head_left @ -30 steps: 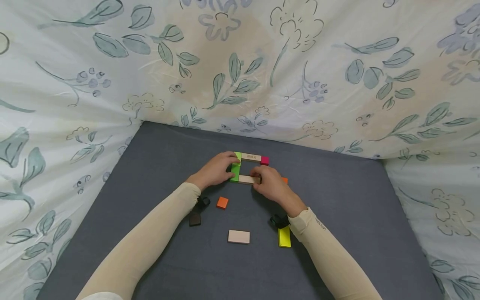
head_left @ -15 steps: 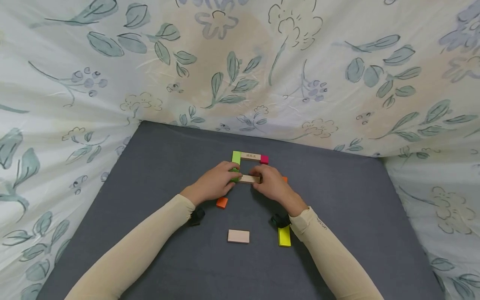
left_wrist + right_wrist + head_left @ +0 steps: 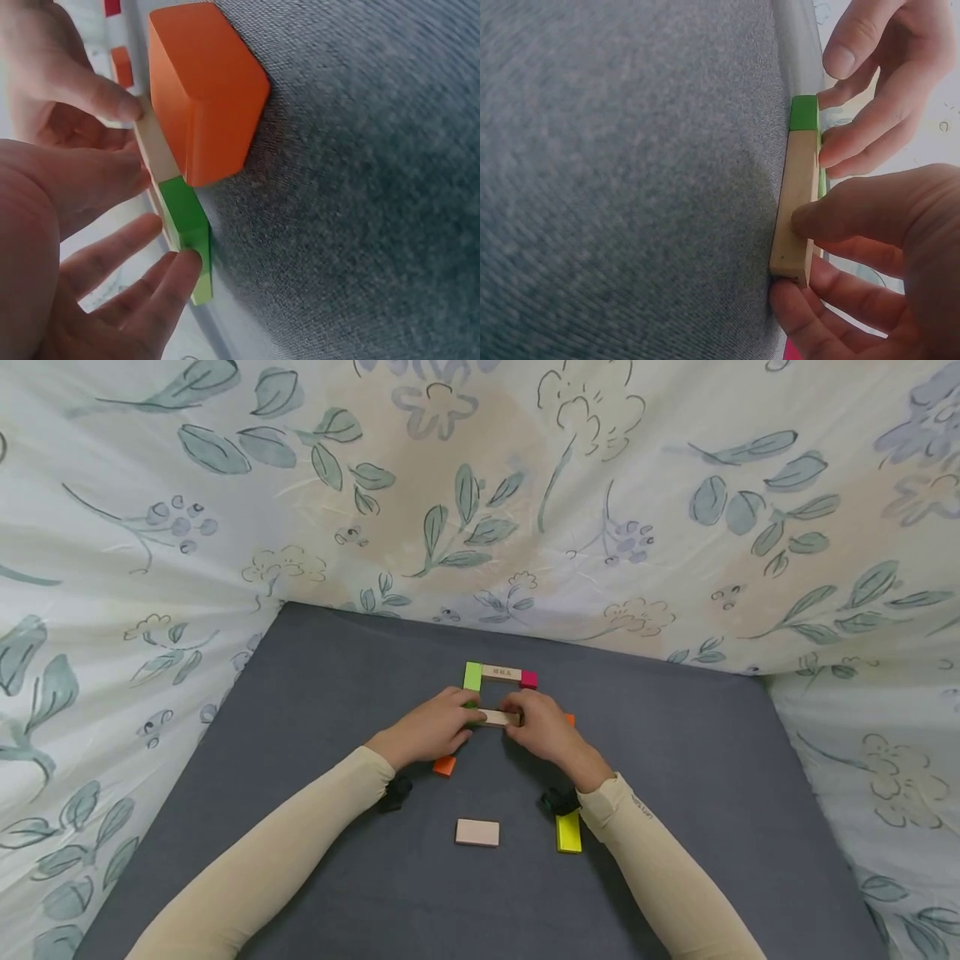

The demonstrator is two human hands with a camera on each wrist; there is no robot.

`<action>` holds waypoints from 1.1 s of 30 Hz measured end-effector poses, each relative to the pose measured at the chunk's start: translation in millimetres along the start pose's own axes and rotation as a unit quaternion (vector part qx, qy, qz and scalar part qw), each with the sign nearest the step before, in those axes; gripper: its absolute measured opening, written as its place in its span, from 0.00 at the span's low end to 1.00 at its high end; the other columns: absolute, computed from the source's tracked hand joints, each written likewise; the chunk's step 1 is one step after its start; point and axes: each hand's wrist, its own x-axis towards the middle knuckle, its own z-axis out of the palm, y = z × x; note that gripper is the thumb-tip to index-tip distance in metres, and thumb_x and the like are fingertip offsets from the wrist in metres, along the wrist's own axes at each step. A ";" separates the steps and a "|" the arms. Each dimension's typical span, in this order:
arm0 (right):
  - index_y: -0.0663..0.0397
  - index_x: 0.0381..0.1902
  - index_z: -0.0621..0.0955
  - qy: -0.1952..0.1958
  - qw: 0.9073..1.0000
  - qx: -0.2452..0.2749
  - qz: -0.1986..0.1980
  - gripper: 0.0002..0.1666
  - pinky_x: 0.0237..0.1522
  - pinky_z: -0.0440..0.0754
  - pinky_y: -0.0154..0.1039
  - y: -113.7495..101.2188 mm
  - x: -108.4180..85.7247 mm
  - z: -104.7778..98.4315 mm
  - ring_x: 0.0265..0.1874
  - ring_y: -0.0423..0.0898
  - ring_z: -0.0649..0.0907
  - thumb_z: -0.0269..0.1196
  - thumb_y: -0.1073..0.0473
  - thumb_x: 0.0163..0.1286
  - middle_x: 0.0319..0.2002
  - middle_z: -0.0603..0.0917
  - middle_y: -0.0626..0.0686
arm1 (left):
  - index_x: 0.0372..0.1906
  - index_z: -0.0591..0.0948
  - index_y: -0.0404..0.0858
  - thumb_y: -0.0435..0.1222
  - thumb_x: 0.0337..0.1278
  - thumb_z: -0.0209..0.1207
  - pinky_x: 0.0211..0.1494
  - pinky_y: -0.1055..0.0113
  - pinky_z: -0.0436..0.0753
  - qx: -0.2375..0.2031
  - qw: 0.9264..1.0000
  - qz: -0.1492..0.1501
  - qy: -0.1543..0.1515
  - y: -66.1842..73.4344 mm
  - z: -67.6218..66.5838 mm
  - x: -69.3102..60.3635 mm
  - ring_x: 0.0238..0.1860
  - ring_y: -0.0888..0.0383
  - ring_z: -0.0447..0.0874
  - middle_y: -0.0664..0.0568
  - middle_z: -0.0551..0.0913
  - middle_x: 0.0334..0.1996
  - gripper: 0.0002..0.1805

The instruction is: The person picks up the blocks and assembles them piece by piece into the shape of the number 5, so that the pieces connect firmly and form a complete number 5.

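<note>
My right hand [image 3: 543,727] pinches the right end of a plain wooden block [image 3: 793,199], its thumb on the near side and a finger curled at the end. Against the block's left end lies a green block [image 3: 184,206]. Fairly straight fingers of my left hand [image 3: 427,727] touch the green block and the joint between the two. Behind it stretches a light green block [image 3: 472,676]. A wooden block with printed characters [image 3: 501,673] runs from there to a magenta block [image 3: 528,679], making a shape open on the right.
An orange block [image 3: 444,767] lies just in front of my left hand. Another orange block [image 3: 571,720] is partly hidden behind my right hand. Nearer lie a pale pink block [image 3: 477,832] and a yellow block [image 3: 568,833], all on the grey cloth [image 3: 360,877].
My left hand has drawn nearer along the green blocks, from the light green one to the front corner by the wooden block. My right hand stays where it was.
</note>
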 end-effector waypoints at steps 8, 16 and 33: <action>0.58 0.55 0.89 0.000 1.000 0.003 -0.003 0.15 0.43 0.83 0.50 1.4 0.3 0.7 0.39 0.51 0.81 0.71 0.67 0.72 0.47 0.86 0.55 | 0.66 0.88 0.42 0.35 0.79 0.64 0.71 0.51 0.77 0.005 1.000 0.004 0.001 3.1 -0.8 1.7 0.66 0.44 0.75 0.43 0.79 0.66 0.17; 0.58 0.56 0.89 0.004 1.000 0.008 -0.001 0.15 0.43 0.83 0.49 3.6 -0.8 0.9 0.39 0.50 0.80 0.71 0.67 0.72 0.47 0.86 0.55 | 0.66 0.89 0.45 0.36 0.80 0.63 0.68 0.51 0.79 -0.001 1.000 -0.018 -0.003 5.3 0.1 3.5 0.63 0.44 0.75 0.42 0.78 0.64 0.17; 0.58 0.59 0.88 0.023 0.998 0.052 -0.004 0.17 0.51 0.88 0.51 6.0 -10.9 -12.4 0.46 0.52 0.87 0.72 0.66 0.73 0.53 0.86 0.57 | 0.64 0.89 0.43 0.37 0.77 0.66 0.65 0.52 0.80 -0.009 1.000 -0.030 0.000 9.5 -0.4 3.8 0.60 0.46 0.76 0.43 0.79 0.61 0.16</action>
